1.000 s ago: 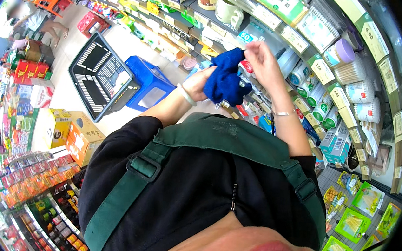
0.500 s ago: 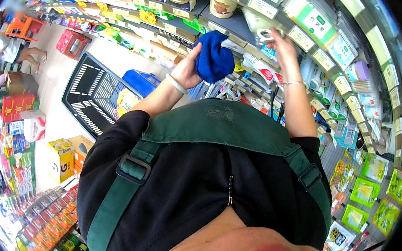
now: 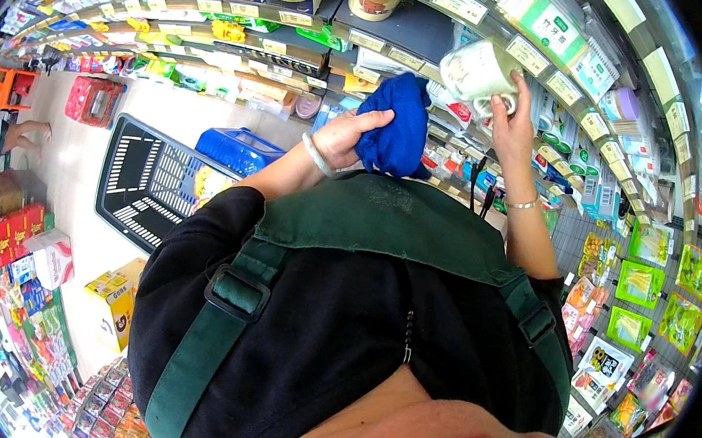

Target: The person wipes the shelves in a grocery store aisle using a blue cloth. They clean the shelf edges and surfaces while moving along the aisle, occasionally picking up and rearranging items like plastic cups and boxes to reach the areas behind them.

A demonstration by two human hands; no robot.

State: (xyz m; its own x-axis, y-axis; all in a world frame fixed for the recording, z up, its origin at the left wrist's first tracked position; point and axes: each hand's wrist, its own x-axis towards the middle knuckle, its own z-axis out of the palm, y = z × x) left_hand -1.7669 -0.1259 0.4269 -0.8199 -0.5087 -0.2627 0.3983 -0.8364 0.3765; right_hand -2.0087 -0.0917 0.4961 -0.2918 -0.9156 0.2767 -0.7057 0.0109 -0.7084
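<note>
Head view: left hand (image 3: 344, 136) fingers closed round a bunched blue cloth (image 3: 395, 126), held near the shelf (image 3: 404, 23). Right hand (image 3: 511, 120) fingers wrapped on a white tub (image 3: 477, 69), lifted off the shelf at far right. Looks mid-wipe: cloth not on the tub, tub not put back

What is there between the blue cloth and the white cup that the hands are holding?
In the head view, nothing is held between the blue cloth and the white cup. Only the shelf edge with price labels shows behind that gap.
</note>
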